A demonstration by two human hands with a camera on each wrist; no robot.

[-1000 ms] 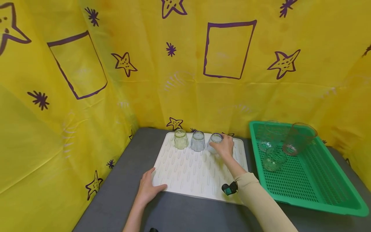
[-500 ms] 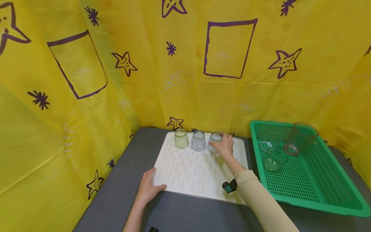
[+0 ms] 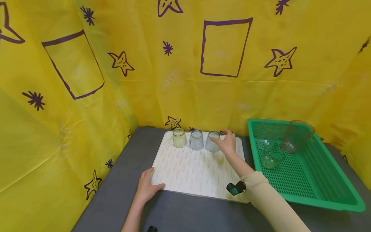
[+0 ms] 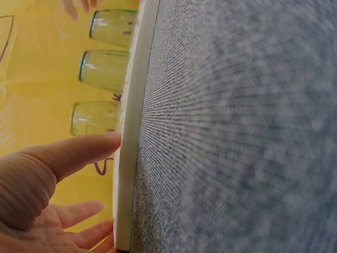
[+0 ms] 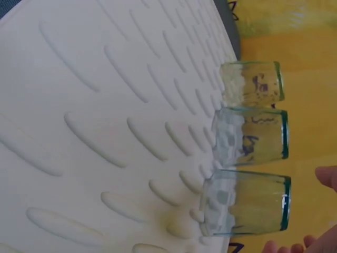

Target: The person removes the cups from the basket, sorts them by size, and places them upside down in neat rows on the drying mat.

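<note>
Three clear glass tumblers stand in a row along the back of a white ridged mat (image 3: 185, 174), narrower ends up. The left tumbler (image 3: 179, 138) looks greenish in the head view; the middle tumbler (image 3: 196, 140) and right tumbler (image 3: 213, 141) look bluish. My right hand (image 3: 227, 143) is beside the right tumbler, thumb and fingers spread. The right wrist view shows a gap between the fingertips (image 5: 327, 176) and that tumbler. At the mat's front left corner rests my left hand (image 3: 146, 187), thumb on the front edge and fingers along the left side, all fairly straight.
A green plastic basket (image 3: 307, 180) stands right of the mat. It holds a clear glass (image 3: 272, 158), a taller clear glass (image 3: 268, 135) and a pinkish glass (image 3: 297, 137). A yellow patterned curtain (image 3: 185, 100) borders the dark grey table (image 3: 179, 212) behind and at left.
My right hand has let go of the right tumbler and moved slightly right and up from it. The tumbler stays on the mat. My left hand keeps its place at the corner.
</note>
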